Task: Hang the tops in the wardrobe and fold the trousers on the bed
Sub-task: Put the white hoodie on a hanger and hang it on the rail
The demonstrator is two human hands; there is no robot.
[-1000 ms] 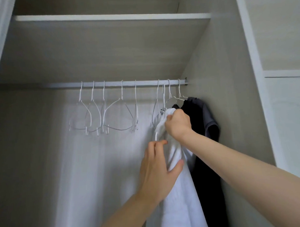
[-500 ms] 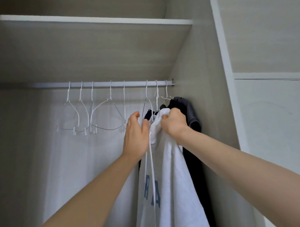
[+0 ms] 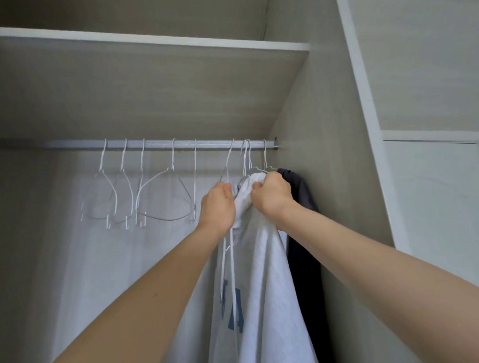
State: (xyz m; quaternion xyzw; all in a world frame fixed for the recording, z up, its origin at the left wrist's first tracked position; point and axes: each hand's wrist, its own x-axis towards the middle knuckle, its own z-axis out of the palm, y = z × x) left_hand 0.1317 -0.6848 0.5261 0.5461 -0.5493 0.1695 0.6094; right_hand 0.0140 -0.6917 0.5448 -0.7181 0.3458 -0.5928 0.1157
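A white top (image 3: 266,283) with blue lettering hangs from a white wire hanger near the right end of the wardrobe rail (image 3: 161,145). My left hand (image 3: 219,206) grips the left side of its neck area, with thin hanger wires running down past it. My right hand (image 3: 271,195) clutches the bunched fabric at the top's right shoulder. Behind it, against the wardrobe's right wall, hangs a dark top (image 3: 302,233). The hanger inside the white top is mostly hidden by cloth and my hands.
Several empty white wire hangers (image 3: 157,195) hang along the rail to the left. A shelf (image 3: 146,46) sits above the rail. The wardrobe's right side panel (image 3: 327,151) stands close to the tops. A closed white door (image 3: 437,201) is further right.
My left hand rose from the white top's lower front to its neck area. The right hand stayed gripping the shoulder. The camera view shifted right and closer.
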